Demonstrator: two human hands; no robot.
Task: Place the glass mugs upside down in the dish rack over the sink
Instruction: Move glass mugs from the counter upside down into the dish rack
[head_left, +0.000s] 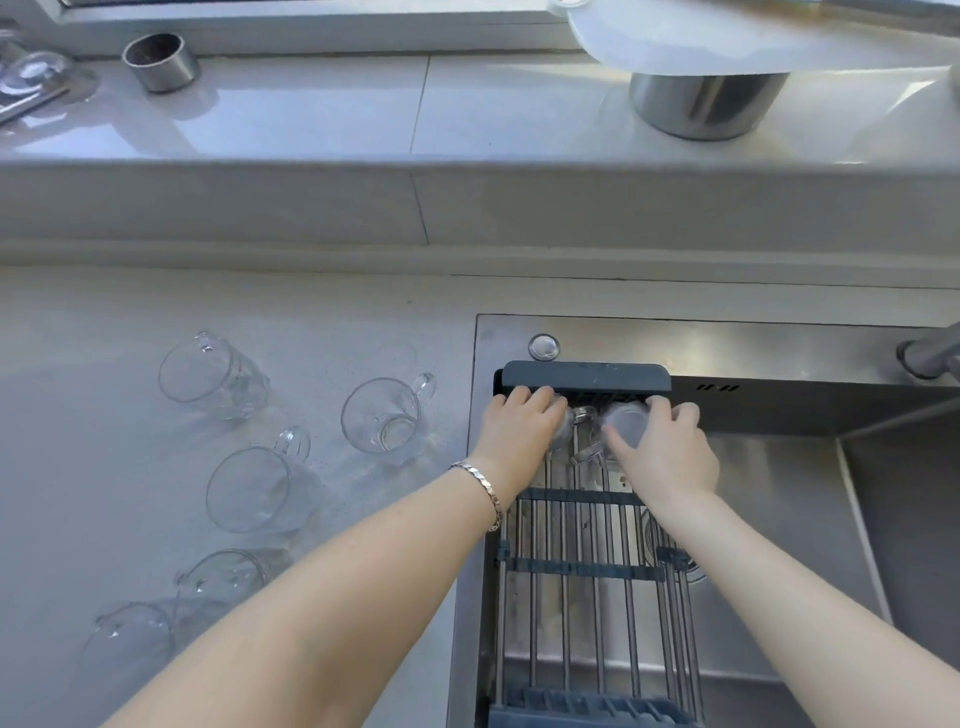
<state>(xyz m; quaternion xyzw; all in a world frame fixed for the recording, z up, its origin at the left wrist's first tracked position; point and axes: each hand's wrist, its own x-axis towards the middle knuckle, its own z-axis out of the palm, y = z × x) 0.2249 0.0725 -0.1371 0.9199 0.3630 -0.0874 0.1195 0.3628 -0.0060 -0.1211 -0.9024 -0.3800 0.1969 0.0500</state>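
A wire dish rack with dark plastic ends spans the steel sink. At its far end my left hand grips one glass mug, mostly hidden under the palm. My right hand grips a second glass mug, base up, on the rack bars. The two mugs sit side by side, handles between them. Several more glass mugs stand upright on the counter to the left, among them one nearest the sink, one farther left and one closer to me.
The counter looks wet around the mugs. A round button sits on the sink deck and a tap enters at the right edge. On the window ledge stand a small metal cup and a metal pot under a white lid.
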